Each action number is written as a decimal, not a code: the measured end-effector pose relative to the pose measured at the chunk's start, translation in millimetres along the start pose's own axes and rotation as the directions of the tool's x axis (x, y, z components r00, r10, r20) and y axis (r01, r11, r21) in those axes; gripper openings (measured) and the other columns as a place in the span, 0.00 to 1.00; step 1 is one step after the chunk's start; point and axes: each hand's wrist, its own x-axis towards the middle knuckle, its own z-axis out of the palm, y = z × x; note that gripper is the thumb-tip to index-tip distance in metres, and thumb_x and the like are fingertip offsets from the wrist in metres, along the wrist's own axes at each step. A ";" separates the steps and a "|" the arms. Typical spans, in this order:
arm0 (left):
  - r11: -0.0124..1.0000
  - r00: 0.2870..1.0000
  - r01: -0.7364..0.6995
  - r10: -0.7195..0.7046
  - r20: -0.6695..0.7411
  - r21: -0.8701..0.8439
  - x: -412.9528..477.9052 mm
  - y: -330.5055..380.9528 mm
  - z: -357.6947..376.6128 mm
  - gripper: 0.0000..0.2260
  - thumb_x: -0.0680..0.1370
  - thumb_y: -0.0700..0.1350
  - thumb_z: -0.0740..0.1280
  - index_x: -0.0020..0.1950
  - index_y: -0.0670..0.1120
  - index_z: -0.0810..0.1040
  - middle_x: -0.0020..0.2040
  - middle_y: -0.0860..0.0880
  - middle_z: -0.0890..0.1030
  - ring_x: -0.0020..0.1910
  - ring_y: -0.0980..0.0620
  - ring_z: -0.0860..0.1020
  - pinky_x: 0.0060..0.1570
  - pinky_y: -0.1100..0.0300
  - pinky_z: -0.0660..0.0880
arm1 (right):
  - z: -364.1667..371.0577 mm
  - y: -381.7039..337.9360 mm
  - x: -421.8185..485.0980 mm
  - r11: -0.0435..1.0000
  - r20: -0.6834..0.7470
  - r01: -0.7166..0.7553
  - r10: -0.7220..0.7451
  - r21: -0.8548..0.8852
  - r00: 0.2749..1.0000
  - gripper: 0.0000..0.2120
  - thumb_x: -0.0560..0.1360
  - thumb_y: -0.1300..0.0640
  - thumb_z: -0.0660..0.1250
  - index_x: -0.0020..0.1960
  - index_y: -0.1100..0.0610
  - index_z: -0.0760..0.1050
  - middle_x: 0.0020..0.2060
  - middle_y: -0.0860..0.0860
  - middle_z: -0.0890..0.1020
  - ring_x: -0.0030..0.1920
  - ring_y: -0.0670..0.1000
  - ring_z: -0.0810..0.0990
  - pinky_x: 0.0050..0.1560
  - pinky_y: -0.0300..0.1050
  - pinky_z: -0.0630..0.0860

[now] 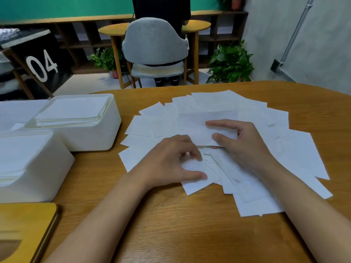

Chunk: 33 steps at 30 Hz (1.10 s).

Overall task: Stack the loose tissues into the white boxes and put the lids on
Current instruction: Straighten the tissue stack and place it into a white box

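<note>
From the head view, the loose tissues [252, 114] lie fanned across the table [171, 224], straight ahead of both hands; the right hand [245, 143] pinches the top tissue [191, 128] with thumb and forefinger, its long side running left to right and its near edge slightly lifted; the left hand [171, 160] rests loosely curled fingertips and a flat thumb on the sheets, gripping nothing; the white boxes [91, 137] stand to the left, both part filled, so the sheet must travel leftward, past the nearer left hand; a wooden lid [26, 221] waits at the near left.
</note>
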 end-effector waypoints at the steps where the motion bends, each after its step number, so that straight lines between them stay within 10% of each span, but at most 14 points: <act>1: 1.000 1.000 0.003 -0.003 0.009 -0.010 0.5 -0.3 -1.0 0.17 0.70 0.63 0.80 0.53 0.55 0.86 0.51 0.59 0.80 0.51 0.57 0.78 0.50 0.63 0.74 | -0.5 2.0 0.4 1.000 0.000 -0.002 0.002 -0.017 1.000 0.16 0.79 0.63 0.72 0.59 0.44 0.86 0.59 0.38 0.85 0.63 0.38 0.80 0.69 0.45 0.76; 13: 1.000 1.000 0.011 -0.011 0.017 0.001 0.3 3.7 -7.6 0.02 0.78 0.48 0.75 0.47 0.52 0.86 0.48 0.58 0.84 0.50 0.58 0.81 0.51 0.55 0.78 | 2.1 -1.0 0.1 1.000 0.010 0.014 -0.014 -0.021 1.000 0.16 0.79 0.61 0.72 0.60 0.43 0.85 0.59 0.35 0.84 0.64 0.34 0.78 0.69 0.37 0.73; 21: 0.945 0.965 0.065 -0.141 -0.221 -0.320 -0.6 14.3 -19.0 0.02 0.78 0.41 0.74 0.48 0.48 0.85 0.45 0.56 0.86 0.50 0.55 0.84 0.55 0.61 0.80 | 1.2 -3.2 -5.6 0.981 0.100 0.192 -0.188 -0.035 0.977 0.23 0.76 0.64 0.76 0.67 0.47 0.82 0.64 0.41 0.83 0.67 0.40 0.78 0.68 0.42 0.76; 28: 0.898 0.942 0.010 -0.157 -0.298 -0.440 0.0 16.8 -22.6 0.01 0.79 0.42 0.75 0.49 0.45 0.85 0.45 0.53 0.86 0.48 0.51 0.85 0.52 0.59 0.81 | 12.3 -1.6 -9.9 0.908 0.085 0.335 -0.324 -0.252 0.942 0.11 0.73 0.50 0.79 0.55 0.47 0.87 0.46 0.43 0.88 0.47 0.46 0.85 0.49 0.47 0.79; 33: 0.896 0.934 0.032 -0.184 -0.305 -0.443 -0.7 17.5 -23.6 0.16 0.75 0.54 0.77 0.60 0.51 0.82 0.56 0.57 0.84 0.57 0.54 0.83 0.53 0.60 0.81 | 14.5 -3.4 -8.2 0.978 -0.102 0.189 -0.180 0.087 0.978 0.03 0.73 0.59 0.80 0.46 0.56 0.87 0.42 0.48 0.88 0.48 0.49 0.87 0.53 0.45 0.83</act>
